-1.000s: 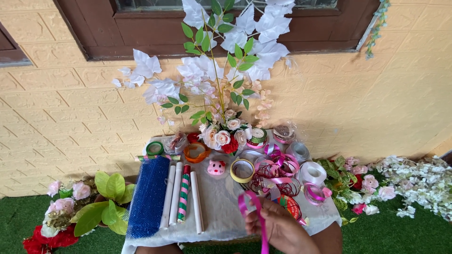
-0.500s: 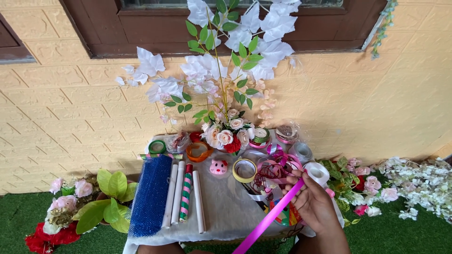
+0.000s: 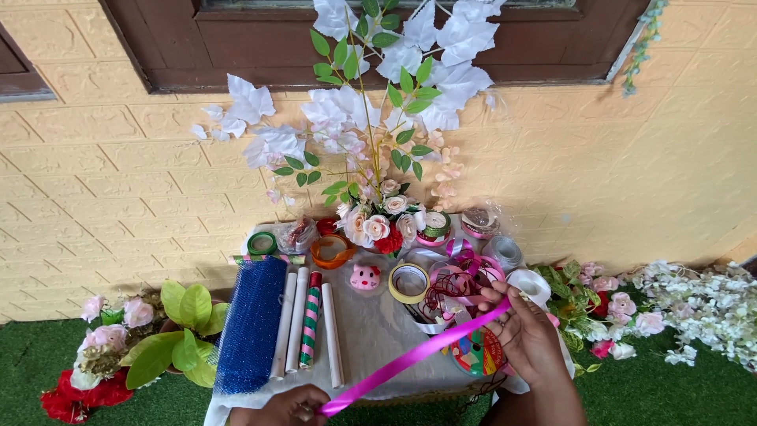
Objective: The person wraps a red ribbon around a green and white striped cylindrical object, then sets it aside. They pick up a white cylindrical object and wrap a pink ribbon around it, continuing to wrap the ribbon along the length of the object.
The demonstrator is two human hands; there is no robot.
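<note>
A pink satin ribbon (image 3: 410,359) is stretched taut across the front of a small cloth-covered table (image 3: 371,331). My left hand (image 3: 288,406) pinches its lower end at the bottom edge of the view. My right hand (image 3: 530,331) grips the upper end over a heap of ribbon spools (image 3: 461,280) at the table's right side. A round multicoloured spool (image 3: 475,353) lies just under my right hand.
On the table lie a blue mesh roll (image 3: 251,325), several white and striped paper rolls (image 3: 307,319), tape rings, a small pink pig figure (image 3: 365,277) and a flower arrangement (image 3: 378,221). Artificial flowers lie on the green turf at left (image 3: 118,347) and right (image 3: 678,308). A yellow wall stands behind.
The ribbon hung loosely from one hand before. Now my hands have moved apart, left hand down to the frame's bottom, right hand up to the spools, and the ribbon is pulled straight.
</note>
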